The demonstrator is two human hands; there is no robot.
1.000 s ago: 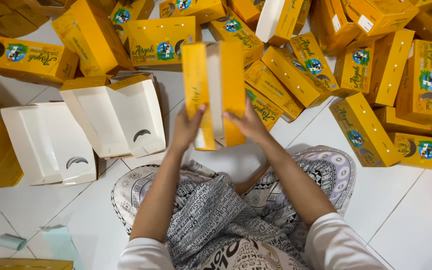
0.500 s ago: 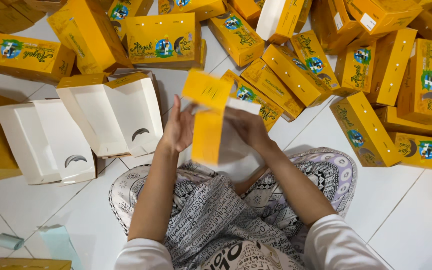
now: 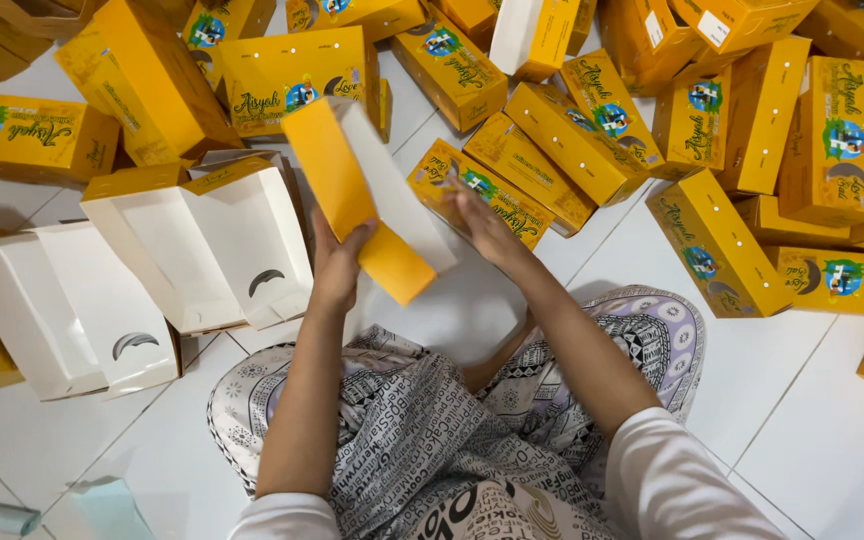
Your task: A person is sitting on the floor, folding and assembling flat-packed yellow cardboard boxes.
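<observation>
The left hand [image 3: 337, 268] has its grip closed around a yellow box [image 3: 367, 195], fingers wrapped over the lower part of one long side. The box is held up above the floor and the person's lap, tilted so that its upper end leans away to the left; its white inside face shows along the right-hand side. The right hand [image 3: 482, 225] is just beside the box on the right, its grip wide, fingers spread flat and holding nothing; whether the fingertips touch the white face cannot be told.

The person sits on a white tiled floor [image 3: 802, 400] with legs in patterned black-and-white trousers [image 3: 422, 440]. To the left lie 2 opened flat boxes [image 3: 192, 250], white side up, each with a curved slot, one overlapping the other. A pile of closed yellow boxes [image 3: 722, 150] spreads across the top and right of the view, some lying flat and some leaning on each other. A small pale blue scrap [image 3: 7, 518] lies on the floor at the lower left corner.
</observation>
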